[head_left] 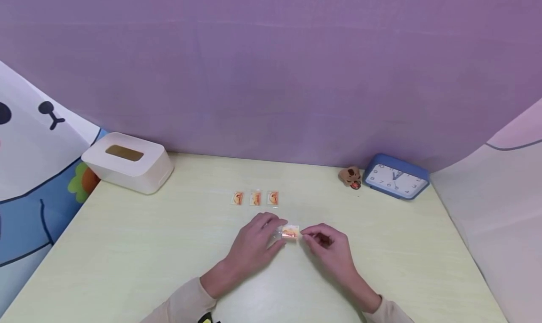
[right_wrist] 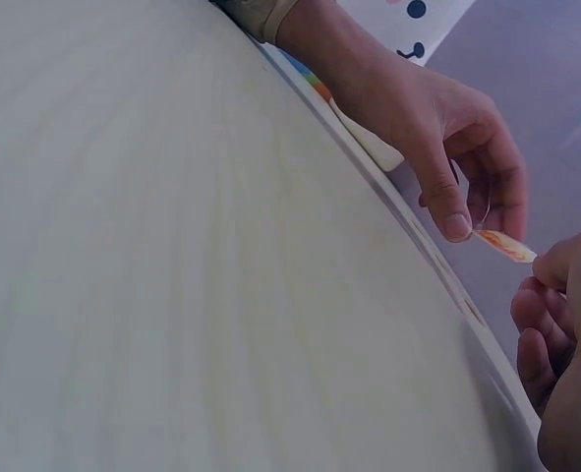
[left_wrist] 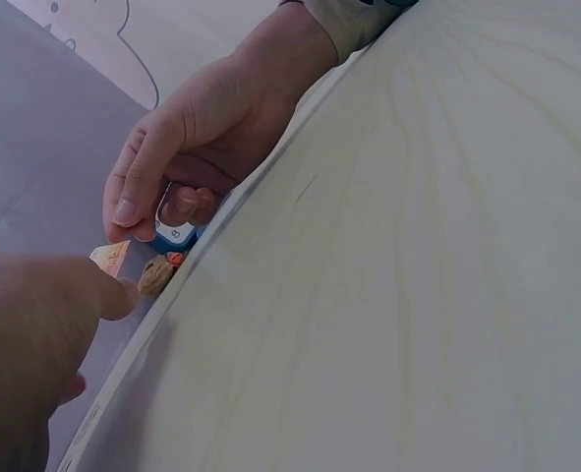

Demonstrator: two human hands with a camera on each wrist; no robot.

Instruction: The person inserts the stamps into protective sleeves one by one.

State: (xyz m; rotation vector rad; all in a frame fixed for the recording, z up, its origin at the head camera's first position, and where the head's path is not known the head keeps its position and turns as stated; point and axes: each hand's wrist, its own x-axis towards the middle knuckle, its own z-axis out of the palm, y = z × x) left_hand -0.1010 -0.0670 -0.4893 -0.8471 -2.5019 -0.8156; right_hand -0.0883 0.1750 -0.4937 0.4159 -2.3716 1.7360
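Note:
Between the two hands is a small orange-and-white card (head_left: 290, 232), partly out of a clear plastic sleeve (head_left: 277, 233). My left hand (head_left: 253, 244) holds the sleeve end between thumb and fingers. From the other side, my right hand (head_left: 332, 250) pinches the card's edge with thumb and index finger. The right wrist view shows the card (right_wrist: 506, 246) bridging both sets of fingertips. Farther back on the table, three similar sleeved cards lie in a row: a left one (head_left: 238, 198), a middle one (head_left: 255, 198) and a right one (head_left: 273, 198).
A white tissue box (head_left: 127, 160) stands at the table's back left. At the back right are a blue clock (head_left: 396, 177) and a small brown figurine (head_left: 350, 176). A purple cloth (head_left: 271, 78) hangs behind the pale table (head_left: 127, 247).

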